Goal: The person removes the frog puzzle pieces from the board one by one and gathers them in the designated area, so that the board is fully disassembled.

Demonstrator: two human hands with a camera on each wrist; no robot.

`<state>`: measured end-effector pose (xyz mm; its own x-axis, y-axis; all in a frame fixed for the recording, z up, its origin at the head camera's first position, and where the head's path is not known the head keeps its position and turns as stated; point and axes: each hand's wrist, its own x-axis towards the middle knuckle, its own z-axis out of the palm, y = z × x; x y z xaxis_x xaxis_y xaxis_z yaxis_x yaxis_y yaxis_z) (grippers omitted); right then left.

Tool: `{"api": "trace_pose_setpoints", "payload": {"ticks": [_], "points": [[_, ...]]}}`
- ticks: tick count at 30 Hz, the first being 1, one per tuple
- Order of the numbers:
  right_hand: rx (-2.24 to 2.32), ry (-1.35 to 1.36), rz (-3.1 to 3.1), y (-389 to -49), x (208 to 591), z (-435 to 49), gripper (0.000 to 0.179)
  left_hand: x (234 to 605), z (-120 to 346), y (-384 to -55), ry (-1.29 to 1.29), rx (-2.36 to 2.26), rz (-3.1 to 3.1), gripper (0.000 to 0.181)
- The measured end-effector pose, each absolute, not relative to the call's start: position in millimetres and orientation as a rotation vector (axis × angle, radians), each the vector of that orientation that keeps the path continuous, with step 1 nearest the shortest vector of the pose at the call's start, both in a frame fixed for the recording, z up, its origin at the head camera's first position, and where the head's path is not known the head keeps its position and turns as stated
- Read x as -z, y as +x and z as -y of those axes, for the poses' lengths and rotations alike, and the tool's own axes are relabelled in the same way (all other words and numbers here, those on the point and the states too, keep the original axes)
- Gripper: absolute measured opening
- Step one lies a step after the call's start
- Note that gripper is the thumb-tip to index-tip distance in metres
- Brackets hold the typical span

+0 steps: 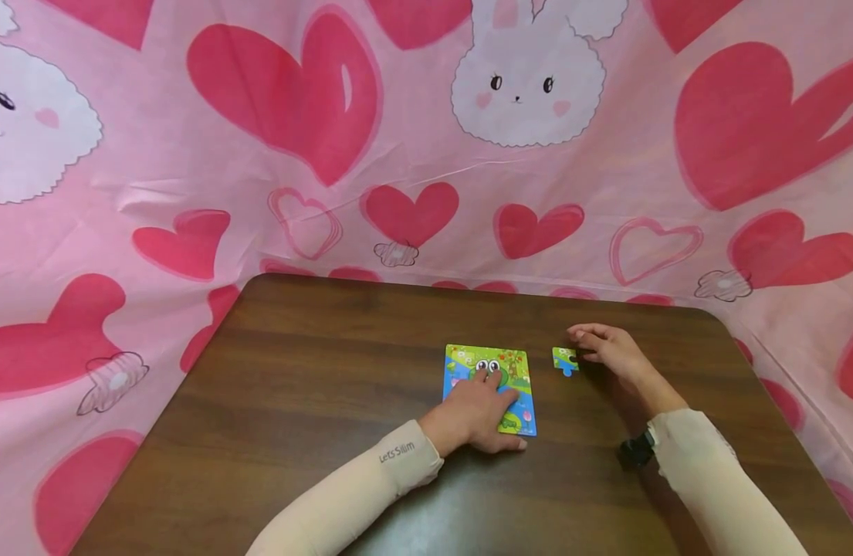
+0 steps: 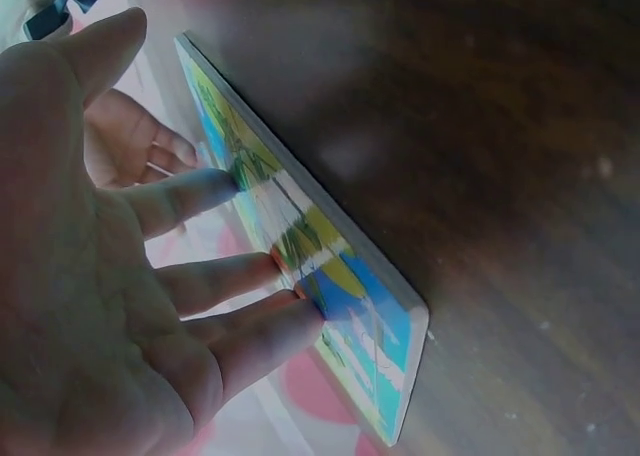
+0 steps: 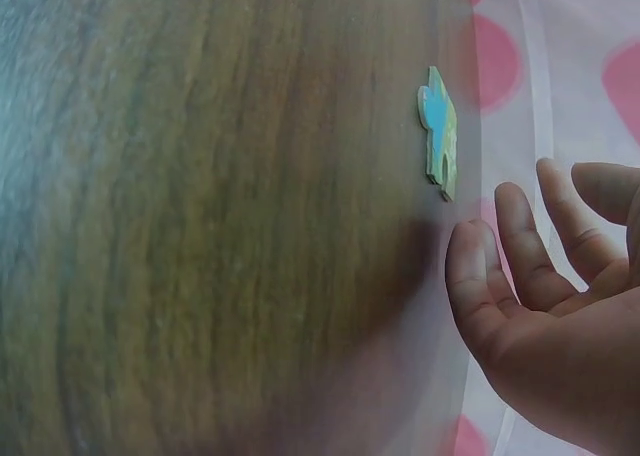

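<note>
The table is brown with darker streaks of wood grain, its far corners rounded, and a pale sheen shows near its front. Pink cloth hangs behind it and down both sides, creased in places and folded where it turns at the left. The cloth is printed with solid red hearts, sketchy outlined hearts, small scribbled clouds and white rabbit faces with scalloped edges.

On the table, right of the middle, lies the puzzle, a flat, glossy rectangle with a thin greyish edge, showing a green frog on blue and green. The left hand rests on it, fingers extended and spread. To its right lies a loose piece, blue and green, with a rounded tab toward the near side. The right hand is just beside the piece, fingers loosely bent and holding nothing.

Both sleeves are cream and snug, the left one lettered in black; a small black device sits at the right wrist.
</note>
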<state>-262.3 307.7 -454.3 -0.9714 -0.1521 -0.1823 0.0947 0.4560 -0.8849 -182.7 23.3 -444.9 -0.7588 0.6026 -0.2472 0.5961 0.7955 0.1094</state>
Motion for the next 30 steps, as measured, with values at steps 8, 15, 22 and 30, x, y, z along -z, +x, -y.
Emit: {"api": "trace_pose_setpoints", "payload": {"ticks": [8,15,22,30], "points": [[1.51,-0.047,-2.49,-260.5,451.0,-312.7,0.052,446.4,-25.1,-183.7,0.973,-0.022,-2.737,0.078],[1.498,-0.056,-2.501,-258.6,443.0,-303.2,0.054,446.4,-30.7,-178.1,1.02,0.033,-2.758,0.081],[1.5,-0.083,-2.478,-259.0,436.2,-281.2,0.051,443.6,-32.4,-173.0,1.009,0.07,-2.778,0.079],[1.527,-0.183,-2.425,-263.4,437.1,-254.6,0.045,445.6,-31.8,-168.4,1.02,0.095,-2.789,0.086]]}}
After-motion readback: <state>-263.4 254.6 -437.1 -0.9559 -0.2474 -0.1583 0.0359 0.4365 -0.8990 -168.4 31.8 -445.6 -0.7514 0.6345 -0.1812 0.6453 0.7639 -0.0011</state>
